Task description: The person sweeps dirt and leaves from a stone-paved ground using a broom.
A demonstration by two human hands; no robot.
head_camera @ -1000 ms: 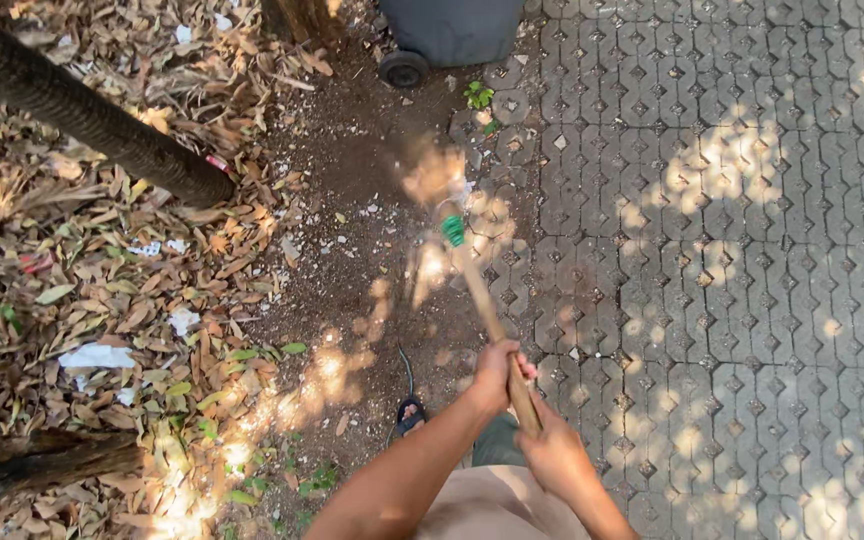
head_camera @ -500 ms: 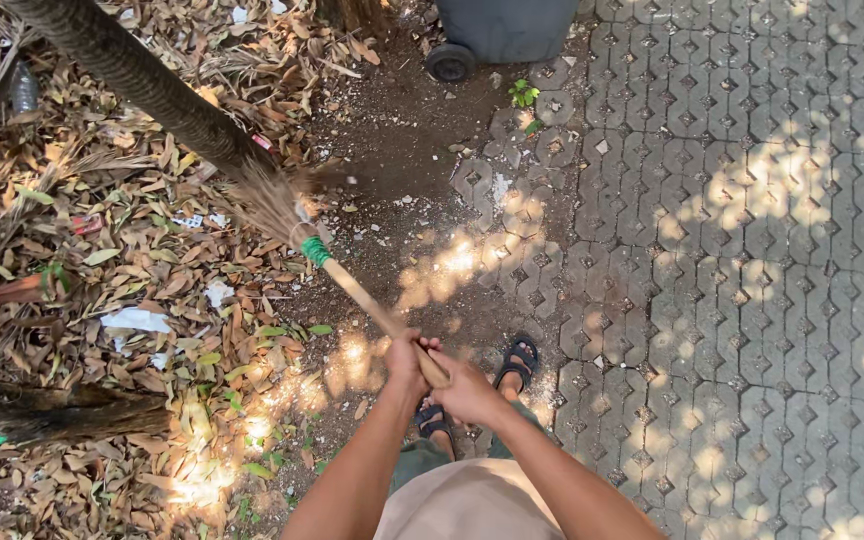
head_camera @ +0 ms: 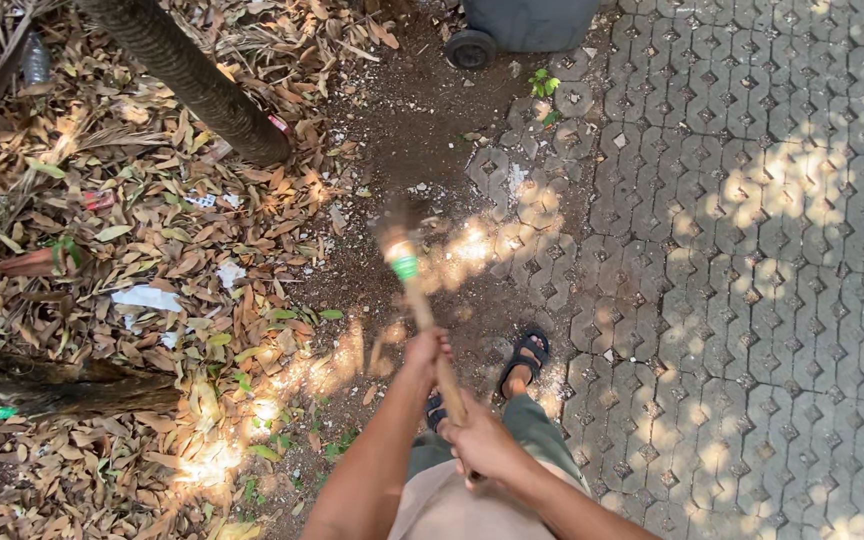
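I hold a broom with a pale wooden handle point(head_camera: 422, 305), a green band point(head_camera: 404, 267) and a blurred straw head point(head_camera: 392, 225). My left hand point(head_camera: 424, 352) grips the handle higher up the shaft. My right hand point(head_camera: 480, 440) grips it near the end, close to my body. The broom head is over bare soil beside the paving. My sandalled foot point(head_camera: 524, 358) stands on the soil's edge just right of the handle.
Dry leaves and paper scraps point(head_camera: 147, 297) cover the ground on the left. A slanted tree trunk point(head_camera: 197, 85) rises at top left and a log point(head_camera: 52, 385) lies lower left. A wheeled grey bin point(head_camera: 512, 25) stands at the top. Patterned paving point(head_camera: 752, 280) fills the right.
The broom head swung from the middle out left into the leaves, then back right over the soil. My hands moved with the handle and my right foot has come forward.
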